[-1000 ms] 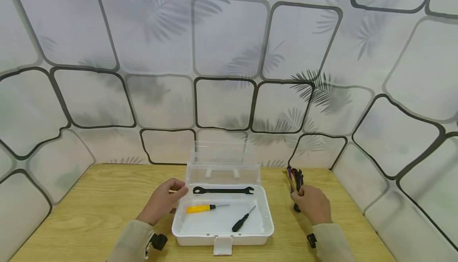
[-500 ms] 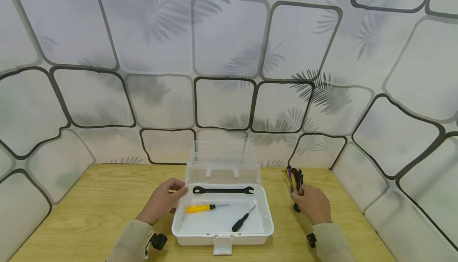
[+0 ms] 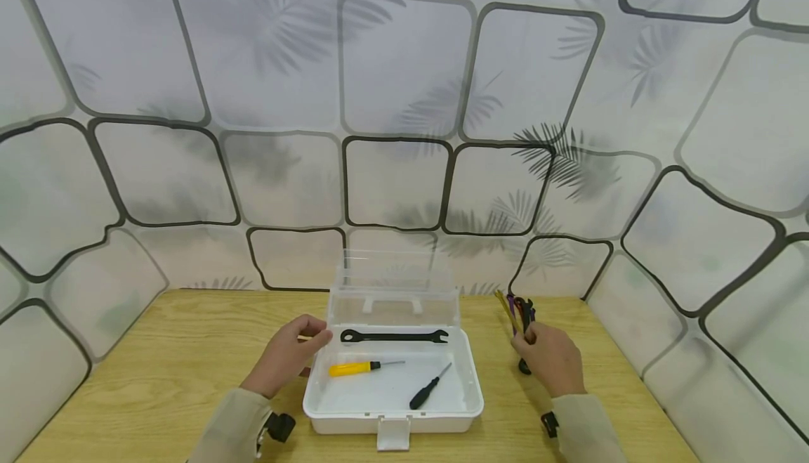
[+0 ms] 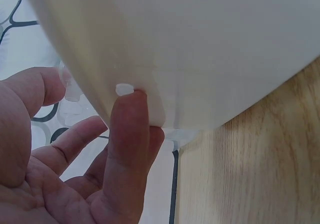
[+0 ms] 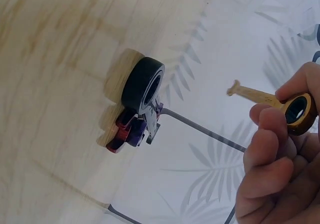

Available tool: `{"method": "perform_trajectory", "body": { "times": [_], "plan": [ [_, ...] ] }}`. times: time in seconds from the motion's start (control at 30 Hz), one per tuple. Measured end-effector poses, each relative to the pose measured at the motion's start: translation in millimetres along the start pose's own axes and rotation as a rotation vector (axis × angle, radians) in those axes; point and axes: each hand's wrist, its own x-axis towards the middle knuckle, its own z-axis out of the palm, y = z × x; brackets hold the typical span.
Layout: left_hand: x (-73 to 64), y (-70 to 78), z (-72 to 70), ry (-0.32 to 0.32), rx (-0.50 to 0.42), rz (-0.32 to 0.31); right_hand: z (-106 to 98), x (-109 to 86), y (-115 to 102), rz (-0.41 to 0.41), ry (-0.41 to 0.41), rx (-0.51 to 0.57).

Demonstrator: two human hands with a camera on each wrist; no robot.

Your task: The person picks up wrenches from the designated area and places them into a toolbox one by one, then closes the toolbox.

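In the head view my left hand (image 3: 284,354) is at the rear left corner of an open white toolbox (image 3: 316,407). In the left wrist view one finger touches the box's outer wall (image 4: 210,59), with the other fingers loosely spread near the corner. My right hand (image 3: 553,357), right of the box, pinches a gold combination wrench (image 5: 260,97) near its ring end, raised off the table. Beside and below it lie a black wrench (image 3: 524,367), a red wrench (image 5: 120,134) and a purple wrench (image 5: 136,134), partly overlapping.
Inside the toolbox are a black wrench (image 3: 395,337), a yellow-handled screwdriver (image 3: 350,369) and a black screwdriver (image 3: 423,396). Its clear lid (image 3: 395,305) is tilted back, and the front latch (image 3: 393,435) hangs down. A patterned curtain (image 3: 398,182) encloses the wooden table (image 3: 208,350).
The gold wrench has shifted up and left from the other wrenches in my right hand, which moved slightly left. My left hand and the toolbox stay in place.
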Motion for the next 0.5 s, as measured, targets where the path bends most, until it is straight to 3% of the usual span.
{"method": "perform_trajectory", "body": {
  "times": [0.5],
  "plan": [
    [0.2, 0.6, -0.4, -0.001, 0.003, -0.001, 1.1, 1.1, -3.7, -0.104, 0.09, 0.023]
  ]
}}
